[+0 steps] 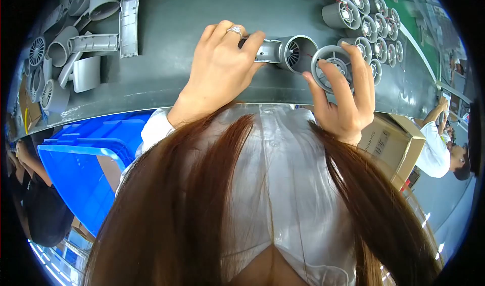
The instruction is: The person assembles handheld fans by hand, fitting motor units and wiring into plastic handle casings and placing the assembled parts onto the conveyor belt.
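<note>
My left hand (216,59), with a ring on one finger, is closed round the trough-shaped handle (270,51) of a grey plastic fan housing. The housing's round barrel (298,53) points right, and radial slats show inside it. Just right of the barrel, my right hand (348,96) grips a grey round fan unit (323,79) by its rim between thumb and fingers. Spokes and a round hub show inside this unit. Its rim looks close to the barrel's edge; whether they touch I cannot tell.
Several grey fan units with red wires (347,14) stand in rows at the right of the dark green table (177,13). Grey housings and handle covers (87,74) lie heaped at the left. Below the edge are a blue bin (81,160) and a cardboard box (391,142). Other people sit at both sides.
</note>
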### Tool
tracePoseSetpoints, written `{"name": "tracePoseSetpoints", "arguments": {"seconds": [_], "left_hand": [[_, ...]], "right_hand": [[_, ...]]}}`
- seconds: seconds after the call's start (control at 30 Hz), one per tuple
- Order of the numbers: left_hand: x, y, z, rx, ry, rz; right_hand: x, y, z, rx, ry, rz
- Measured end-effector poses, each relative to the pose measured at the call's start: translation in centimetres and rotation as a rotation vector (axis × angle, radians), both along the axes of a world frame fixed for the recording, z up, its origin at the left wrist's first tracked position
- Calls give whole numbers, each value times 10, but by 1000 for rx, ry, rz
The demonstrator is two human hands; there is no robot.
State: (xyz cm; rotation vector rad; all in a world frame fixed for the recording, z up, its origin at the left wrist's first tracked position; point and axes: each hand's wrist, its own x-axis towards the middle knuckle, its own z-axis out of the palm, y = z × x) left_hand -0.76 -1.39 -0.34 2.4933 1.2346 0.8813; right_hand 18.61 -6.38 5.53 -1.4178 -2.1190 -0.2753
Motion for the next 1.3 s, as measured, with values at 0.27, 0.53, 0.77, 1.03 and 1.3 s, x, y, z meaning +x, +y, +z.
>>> {"name": "tracePoseSetpoints", "arguments": {"seconds": [0.27,0.53,0.77,1.03,1.3], "left_hand": [[8,-10,-14,151,33,21],[20,-16,-11,-27,-267,-62],[28,-15,-17,-15,-334,-91],[30,-16,-11,-43,-246,-31],[38,-12,-9,-74,-145,-35]], "right_hand": [[-12,1,5,-96,33,32],[-13,1,1,-139,84,26],[-9,3,-1,-139,68,49],[-7,2,-1,-149,96,59],[-8,3,-4,-145,103,58]]}}
